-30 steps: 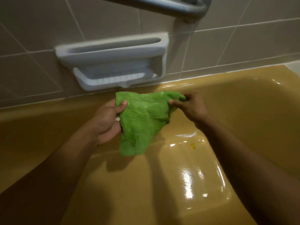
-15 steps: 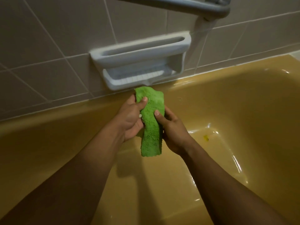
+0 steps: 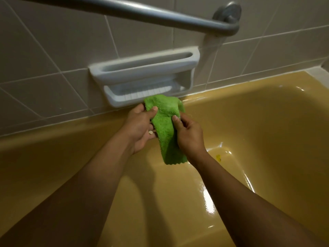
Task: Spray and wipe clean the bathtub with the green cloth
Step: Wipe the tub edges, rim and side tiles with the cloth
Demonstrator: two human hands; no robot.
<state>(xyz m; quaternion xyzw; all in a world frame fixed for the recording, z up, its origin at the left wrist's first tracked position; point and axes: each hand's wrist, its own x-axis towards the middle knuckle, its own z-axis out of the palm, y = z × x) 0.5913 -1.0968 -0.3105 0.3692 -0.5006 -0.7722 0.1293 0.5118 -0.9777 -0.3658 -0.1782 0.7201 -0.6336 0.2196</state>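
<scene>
Both my hands hold the fluffy green cloth (image 3: 164,127) above the mustard-yellow bathtub (image 3: 258,122), just in front of its far rim. The cloth is folded into a narrow strip that hangs down, its lower end free. My left hand (image 3: 140,130) pinches its upper left edge with the thumb on top. My right hand (image 3: 189,135) grips its right side with the thumb pressed on the fabric. A small yellow speck (image 3: 218,156) lies on the wet, shiny tub floor to the right of my right wrist. No spray bottle is in view.
A white ceramic soap dish (image 3: 144,77) is set into the beige tiled wall (image 3: 44,59) right behind the cloth. A grey grab bar (image 3: 151,15) runs diagonally across the wall above it. The tub's far rim (image 3: 62,129) runs along the tiles.
The cloth, spread wide between my hands a second ago, has been folded into a narrow strip. My hands came together and the view shifted so the soap dish sits more central.
</scene>
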